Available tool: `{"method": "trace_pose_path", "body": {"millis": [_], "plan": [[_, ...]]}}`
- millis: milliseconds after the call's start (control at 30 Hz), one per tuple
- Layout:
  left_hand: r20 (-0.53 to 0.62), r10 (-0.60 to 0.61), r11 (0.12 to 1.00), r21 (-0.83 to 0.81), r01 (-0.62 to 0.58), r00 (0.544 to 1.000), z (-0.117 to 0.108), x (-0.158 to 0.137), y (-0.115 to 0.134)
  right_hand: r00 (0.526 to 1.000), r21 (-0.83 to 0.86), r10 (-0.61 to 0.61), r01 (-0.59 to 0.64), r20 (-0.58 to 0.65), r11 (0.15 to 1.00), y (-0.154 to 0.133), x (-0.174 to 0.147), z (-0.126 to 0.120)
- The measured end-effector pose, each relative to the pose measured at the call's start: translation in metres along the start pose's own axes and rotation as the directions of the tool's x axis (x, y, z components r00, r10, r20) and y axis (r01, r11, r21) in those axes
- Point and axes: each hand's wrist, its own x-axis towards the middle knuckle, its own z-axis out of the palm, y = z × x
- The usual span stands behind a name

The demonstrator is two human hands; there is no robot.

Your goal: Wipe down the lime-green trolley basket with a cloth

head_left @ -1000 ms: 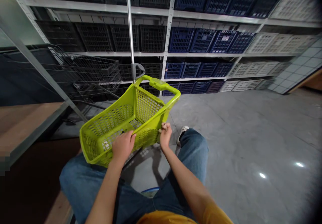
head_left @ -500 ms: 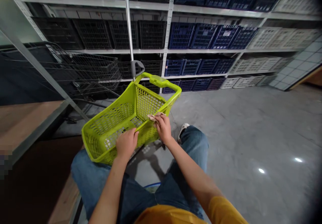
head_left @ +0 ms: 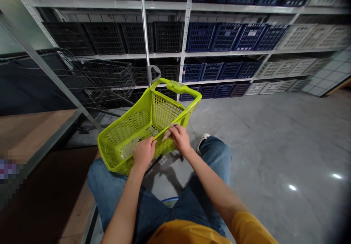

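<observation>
A lime-green plastic shopping basket (head_left: pixel 131 113) with slotted walls and a long grey metal pull handle (head_left: pixel 145 24) stands tilted in front of me, its near end by my left knee. My left hand (head_left: pixel 143 152) is closed over the basket's near long rim. Farther along that same rim, my right hand (head_left: pixel 180 138) pinches a crumpled beige cloth (head_left: pixel 168 132) and presses it against the basket's side near the handle end. Part of the cloth is hidden under my fingers.
Shelving (head_left: pixel 187 21) at the back holds black crates (head_left: pixel 104 37), blue crates (head_left: pixel 201 35) and white crates (head_left: pixel 296 35). A wire shopping cart (head_left: pixel 109 75) stands to the left beyond a slanting metal post (head_left: pixel 55 72). Grey floor (head_left: pixel 268 138) stretches to the right.
The whole view has shifted slightly, so everything sits further right. My right hand has tipped the cloth from the rim's top down over the outer side; my left hand stays on the rim.
</observation>
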Motion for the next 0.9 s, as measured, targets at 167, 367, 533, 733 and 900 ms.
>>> {"method": "trace_pose_path", "body": {"millis": [167,367,533,733,900], "plan": [[-0.007,-0.010,1.000,-0.008,0.010,1.000,0.001,-0.001,0.003,0.952,-0.029,0.178,-0.191,-0.250,0.981,0.024,0.026,-0.018],[-0.004,0.007,1.000,-0.005,-0.007,1.000,-0.001,0.001,0.002,1.000,-0.031,0.019,-0.019,0.021,0.999,-0.015,0.002,0.009],[0.006,0.011,1.000,-0.013,-0.010,1.000,-0.002,-0.001,0.002,0.998,-0.104,0.047,-0.050,-0.032,0.993,0.020,0.017,-0.019],[-0.018,-0.009,1.000,0.000,0.009,1.000,-0.001,-0.001,0.003,0.994,-0.035,0.089,-0.092,-0.070,0.995,0.006,0.013,-0.017],[0.010,0.000,1.000,-0.008,0.000,1.000,-0.004,-0.003,0.003,0.997,-0.042,-0.028,0.031,0.069,0.999,-0.009,-0.005,-0.011]]}}
